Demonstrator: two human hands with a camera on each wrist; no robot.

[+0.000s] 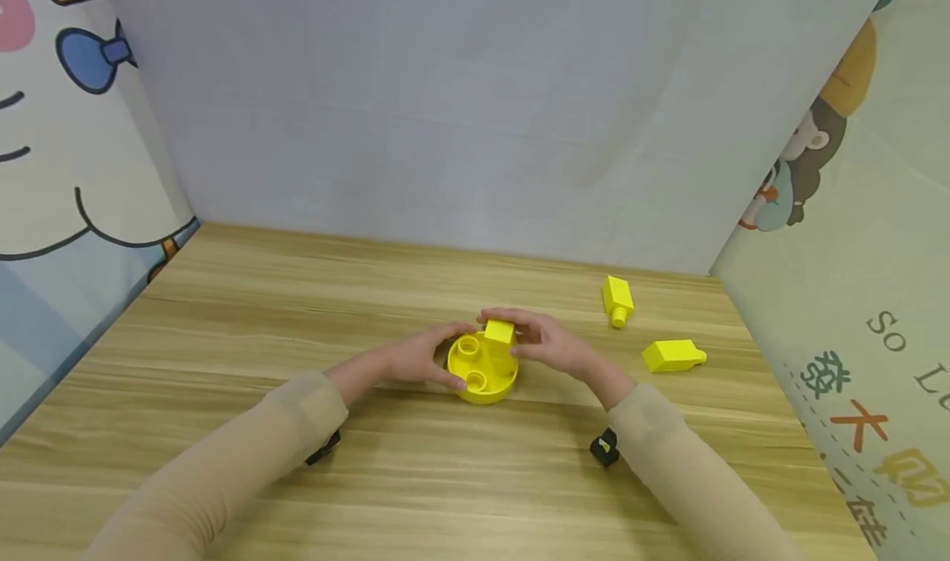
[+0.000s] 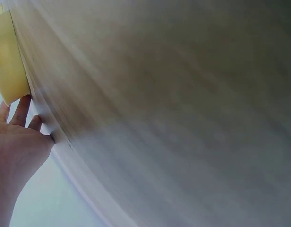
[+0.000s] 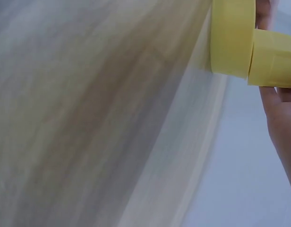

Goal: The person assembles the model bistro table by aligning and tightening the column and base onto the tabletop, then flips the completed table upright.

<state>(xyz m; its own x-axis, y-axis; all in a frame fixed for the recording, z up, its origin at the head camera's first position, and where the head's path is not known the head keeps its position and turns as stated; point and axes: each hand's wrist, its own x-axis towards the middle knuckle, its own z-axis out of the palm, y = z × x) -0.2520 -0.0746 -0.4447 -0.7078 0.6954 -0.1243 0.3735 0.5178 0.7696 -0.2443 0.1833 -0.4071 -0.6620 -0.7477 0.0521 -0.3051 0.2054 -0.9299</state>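
Observation:
A round yellow base [image 1: 484, 395] with a raised rim and ring-shaped sockets sits on the table. My left hand [image 1: 416, 358] holds it from the left, thumb on the front rim and fingers toward the back. My right hand [image 1: 550, 344] grips a yellow bottle-shaped block [image 1: 500, 332] upright over the base's back right part, flat end up. In the right wrist view, the block [image 3: 275, 59] meets the base [image 3: 233, 38]; its lower end is hidden, so I cannot tell how deep it sits. The left wrist view shows the base [image 2: 11, 61] at the left fingertips.
Two more yellow bottle-shaped blocks lie on the wooden table to the right, one farther back [image 1: 618, 299] and one nearer [image 1: 672, 355]. Black wrist devices hang under the left sleeve [image 1: 323, 449] and the right sleeve [image 1: 604, 448]. A pale cloth wall [image 1: 445, 115] closes the back.

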